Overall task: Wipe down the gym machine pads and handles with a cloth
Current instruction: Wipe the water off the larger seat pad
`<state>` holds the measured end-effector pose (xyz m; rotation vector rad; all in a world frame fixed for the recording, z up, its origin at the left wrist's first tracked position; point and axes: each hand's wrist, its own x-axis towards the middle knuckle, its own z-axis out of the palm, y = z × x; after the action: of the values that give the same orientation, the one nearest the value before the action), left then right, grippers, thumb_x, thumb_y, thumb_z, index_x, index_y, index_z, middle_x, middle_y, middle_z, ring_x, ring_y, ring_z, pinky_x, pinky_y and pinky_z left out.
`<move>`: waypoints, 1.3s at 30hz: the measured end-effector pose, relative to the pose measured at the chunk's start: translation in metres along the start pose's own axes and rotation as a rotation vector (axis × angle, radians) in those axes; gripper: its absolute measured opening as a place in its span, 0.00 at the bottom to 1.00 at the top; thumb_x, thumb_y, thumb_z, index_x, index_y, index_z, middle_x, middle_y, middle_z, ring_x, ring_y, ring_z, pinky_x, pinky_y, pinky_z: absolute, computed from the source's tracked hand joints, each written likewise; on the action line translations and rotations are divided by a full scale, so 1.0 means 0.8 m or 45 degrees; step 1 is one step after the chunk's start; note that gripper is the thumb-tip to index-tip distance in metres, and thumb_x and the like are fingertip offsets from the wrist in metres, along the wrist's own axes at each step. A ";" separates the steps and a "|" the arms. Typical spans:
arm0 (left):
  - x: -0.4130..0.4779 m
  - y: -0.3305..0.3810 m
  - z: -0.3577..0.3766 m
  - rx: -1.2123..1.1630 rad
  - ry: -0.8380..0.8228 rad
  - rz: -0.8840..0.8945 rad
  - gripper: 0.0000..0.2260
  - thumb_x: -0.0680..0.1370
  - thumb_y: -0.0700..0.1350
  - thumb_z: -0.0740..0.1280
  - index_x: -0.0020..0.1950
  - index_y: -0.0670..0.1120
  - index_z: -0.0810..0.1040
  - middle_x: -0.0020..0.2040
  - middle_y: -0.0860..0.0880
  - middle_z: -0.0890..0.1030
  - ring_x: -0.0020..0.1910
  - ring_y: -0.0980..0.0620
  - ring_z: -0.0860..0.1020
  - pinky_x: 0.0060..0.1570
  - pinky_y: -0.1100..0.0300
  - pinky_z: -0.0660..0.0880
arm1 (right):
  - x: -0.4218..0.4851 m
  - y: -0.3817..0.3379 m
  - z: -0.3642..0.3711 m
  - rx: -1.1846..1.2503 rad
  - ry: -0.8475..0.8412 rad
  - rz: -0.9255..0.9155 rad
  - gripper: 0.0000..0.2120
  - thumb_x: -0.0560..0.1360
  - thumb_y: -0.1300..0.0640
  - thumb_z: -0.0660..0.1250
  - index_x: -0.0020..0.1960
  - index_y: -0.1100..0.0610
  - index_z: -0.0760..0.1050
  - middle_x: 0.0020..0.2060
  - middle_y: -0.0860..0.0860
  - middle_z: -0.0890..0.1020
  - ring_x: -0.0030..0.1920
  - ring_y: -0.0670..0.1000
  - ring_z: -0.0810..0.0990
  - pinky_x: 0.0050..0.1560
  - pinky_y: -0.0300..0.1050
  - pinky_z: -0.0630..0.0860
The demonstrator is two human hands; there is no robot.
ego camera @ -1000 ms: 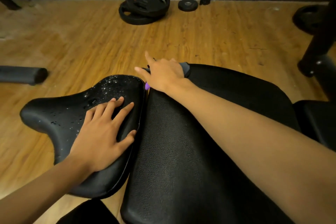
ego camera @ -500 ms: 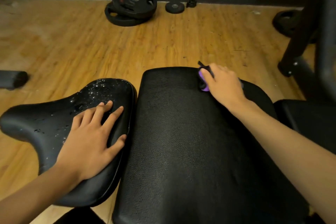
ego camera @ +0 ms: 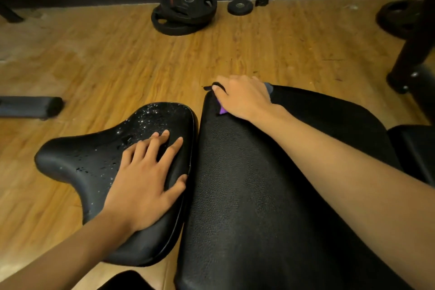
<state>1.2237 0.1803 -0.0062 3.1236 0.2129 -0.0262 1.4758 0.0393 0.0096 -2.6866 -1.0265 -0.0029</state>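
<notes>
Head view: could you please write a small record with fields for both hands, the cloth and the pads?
left hand: flat on the seat pad, fingers spread
right hand: on top of the cloth
cloth: purple, mostly hidden, at the long pad's far end
seat pad: black, drops on it
long pad: black, no drops visible

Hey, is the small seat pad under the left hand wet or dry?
Wet: water droplets bead across the seat pad, thickest beyond the fingertips of the left hand.
</notes>
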 end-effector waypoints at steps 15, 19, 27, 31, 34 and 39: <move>0.000 0.007 -0.003 -0.026 0.002 -0.035 0.34 0.78 0.63 0.55 0.81 0.48 0.67 0.78 0.42 0.68 0.78 0.39 0.65 0.69 0.40 0.65 | -0.076 0.158 -0.033 0.019 0.086 0.672 0.24 0.86 0.42 0.48 0.53 0.52 0.79 0.46 0.57 0.82 0.55 0.63 0.80 0.46 0.50 0.68; 0.000 0.006 -0.001 -0.006 0.010 -0.020 0.34 0.78 0.63 0.56 0.81 0.48 0.67 0.78 0.41 0.68 0.77 0.39 0.65 0.70 0.41 0.63 | 0.004 0.034 -0.012 -0.008 -0.021 0.273 0.24 0.85 0.41 0.49 0.52 0.51 0.80 0.41 0.51 0.79 0.49 0.56 0.79 0.45 0.48 0.70; 0.000 0.001 0.001 -0.039 0.001 -0.014 0.34 0.79 0.65 0.55 0.82 0.51 0.65 0.79 0.44 0.67 0.78 0.41 0.64 0.69 0.40 0.66 | 0.010 -0.014 -0.002 0.002 0.012 0.114 0.20 0.84 0.38 0.55 0.51 0.49 0.79 0.38 0.48 0.76 0.44 0.53 0.77 0.41 0.47 0.66; -0.001 0.003 0.001 -0.039 0.018 -0.016 0.34 0.78 0.64 0.56 0.81 0.49 0.67 0.78 0.43 0.68 0.77 0.40 0.65 0.68 0.39 0.66 | -0.043 0.091 -0.022 0.083 0.188 0.406 0.23 0.84 0.36 0.53 0.46 0.51 0.76 0.36 0.50 0.76 0.41 0.55 0.74 0.42 0.48 0.65; 0.003 0.006 0.000 -0.053 0.032 -0.020 0.34 0.77 0.64 0.57 0.80 0.48 0.68 0.77 0.43 0.69 0.77 0.39 0.65 0.68 0.38 0.66 | -0.097 0.182 -0.035 0.081 0.160 0.678 0.26 0.83 0.35 0.51 0.45 0.53 0.77 0.36 0.51 0.79 0.42 0.56 0.79 0.39 0.48 0.71; 0.003 0.004 0.003 -0.037 0.026 -0.026 0.35 0.77 0.65 0.56 0.80 0.48 0.68 0.77 0.42 0.69 0.76 0.39 0.66 0.68 0.38 0.66 | -0.117 0.198 -0.045 0.008 0.138 0.941 0.27 0.84 0.37 0.50 0.46 0.55 0.77 0.43 0.56 0.79 0.51 0.62 0.78 0.49 0.53 0.72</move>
<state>1.2262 0.1772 -0.0086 3.0936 0.2433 0.0085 1.5127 -0.1443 -0.0038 -2.8503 0.0345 -0.0029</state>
